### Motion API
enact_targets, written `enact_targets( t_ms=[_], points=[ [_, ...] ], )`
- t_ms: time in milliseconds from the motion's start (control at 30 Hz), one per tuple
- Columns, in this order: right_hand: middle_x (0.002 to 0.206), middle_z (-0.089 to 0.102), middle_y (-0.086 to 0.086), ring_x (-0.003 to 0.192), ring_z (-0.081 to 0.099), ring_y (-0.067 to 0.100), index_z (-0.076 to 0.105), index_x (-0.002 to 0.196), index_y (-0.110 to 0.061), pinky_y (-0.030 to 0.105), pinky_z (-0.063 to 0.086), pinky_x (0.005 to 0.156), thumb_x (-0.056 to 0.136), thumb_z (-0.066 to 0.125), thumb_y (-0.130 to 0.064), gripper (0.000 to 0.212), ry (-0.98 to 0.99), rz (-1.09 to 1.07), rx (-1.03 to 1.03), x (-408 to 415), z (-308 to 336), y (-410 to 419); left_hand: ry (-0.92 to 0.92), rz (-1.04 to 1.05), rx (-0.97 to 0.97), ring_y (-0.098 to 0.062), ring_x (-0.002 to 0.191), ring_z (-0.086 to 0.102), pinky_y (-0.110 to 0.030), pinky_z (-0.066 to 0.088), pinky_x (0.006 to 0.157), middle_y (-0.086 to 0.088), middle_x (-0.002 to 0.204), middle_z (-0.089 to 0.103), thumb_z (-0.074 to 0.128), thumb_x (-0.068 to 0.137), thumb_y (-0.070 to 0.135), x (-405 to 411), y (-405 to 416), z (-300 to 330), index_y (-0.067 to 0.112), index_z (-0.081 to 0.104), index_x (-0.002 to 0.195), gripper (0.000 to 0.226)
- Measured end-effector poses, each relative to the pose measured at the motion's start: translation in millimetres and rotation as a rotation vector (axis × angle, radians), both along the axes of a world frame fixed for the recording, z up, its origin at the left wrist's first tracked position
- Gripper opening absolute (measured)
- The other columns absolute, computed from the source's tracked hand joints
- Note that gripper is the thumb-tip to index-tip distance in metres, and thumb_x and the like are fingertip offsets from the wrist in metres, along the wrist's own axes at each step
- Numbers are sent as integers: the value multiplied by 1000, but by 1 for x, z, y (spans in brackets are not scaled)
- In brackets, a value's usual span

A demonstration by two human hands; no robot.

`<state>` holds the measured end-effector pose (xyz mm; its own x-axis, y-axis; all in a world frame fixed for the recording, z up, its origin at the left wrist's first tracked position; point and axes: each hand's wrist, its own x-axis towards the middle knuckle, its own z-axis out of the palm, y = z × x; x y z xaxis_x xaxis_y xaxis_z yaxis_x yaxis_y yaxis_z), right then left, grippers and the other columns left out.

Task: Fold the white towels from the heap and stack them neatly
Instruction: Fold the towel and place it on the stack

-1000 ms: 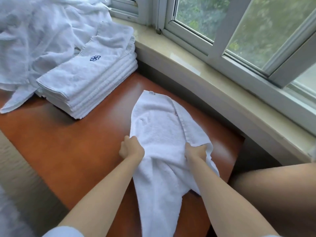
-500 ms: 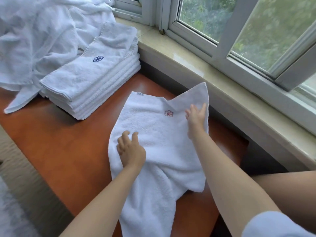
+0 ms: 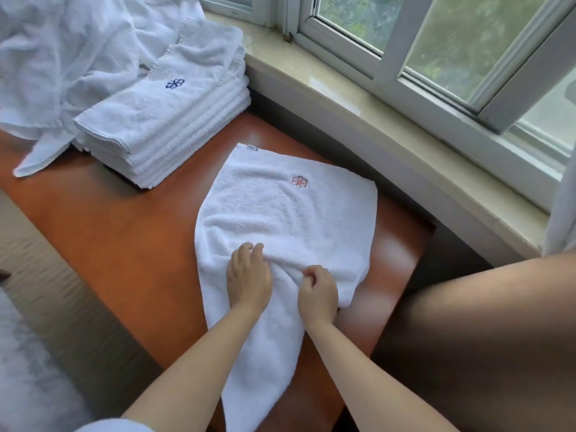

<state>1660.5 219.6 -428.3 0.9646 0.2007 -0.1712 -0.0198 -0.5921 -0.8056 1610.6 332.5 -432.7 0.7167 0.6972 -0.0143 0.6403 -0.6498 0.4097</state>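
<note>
A white towel (image 3: 280,219) with a small red flower emblem lies spread on the orange-brown table (image 3: 124,244), its near end hanging over the table's front edge. My left hand (image 3: 247,277) rests on the towel's near part with its fingers bent down into the cloth. Beside it, my right hand (image 3: 318,291) pinches a bunched fold of the same towel. A stack of folded white towels (image 3: 165,120), the top one with a blue emblem, stands at the back left. Behind it lies the heap of unfolded white towels (image 3: 62,57).
A beige stone windowsill (image 3: 389,132) and white window frames (image 3: 436,85) run along the far right. My bare knee (image 3: 483,338) is at the lower right, next to the table's edge. Grey floor (image 3: 46,260) is at the left.
The towel's far right corner has been laid flat. My right hand has drawn back from that corner to the near part beside my left hand, which shifted slightly right.
</note>
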Motion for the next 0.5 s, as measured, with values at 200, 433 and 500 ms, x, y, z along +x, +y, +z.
enact_targets(
  t_ms=[200, 433, 500],
  points=[
    [95, 58, -6, 92, 54, 15, 60, 90, -16, 29, 43, 74, 91, 42, -8, 20, 134, 21, -185, -14, -1, -56, 84, 3, -42, -19, 105, 51, -29, 43, 85, -2, 118, 56, 46, 92, 17, -41, -56, -1, 14, 56, 118, 28],
    [116, 63, -1, 99, 61, 22, 53, 121, -17, 30, 44, 75, 93, 51, -35, 32, 355, -8, -241, -15, -3, -82, 165, -182, -96, -22, 123, 44, -27, 38, 100, -3, 139, 43, 55, 86, 29, -64, -92, -7, 14, 38, 142, 61],
    [125, 59, 1, 108, 60, 28, 44, 135, -14, 36, 49, 85, 92, 56, -36, 49, 461, -118, -70, -4, -2, -76, 234, -191, -83, -23, 126, 43, -29, 43, 97, -4, 150, 32, 49, 87, 9, -61, -89, -3, 19, 24, 151, 70]
  ],
)
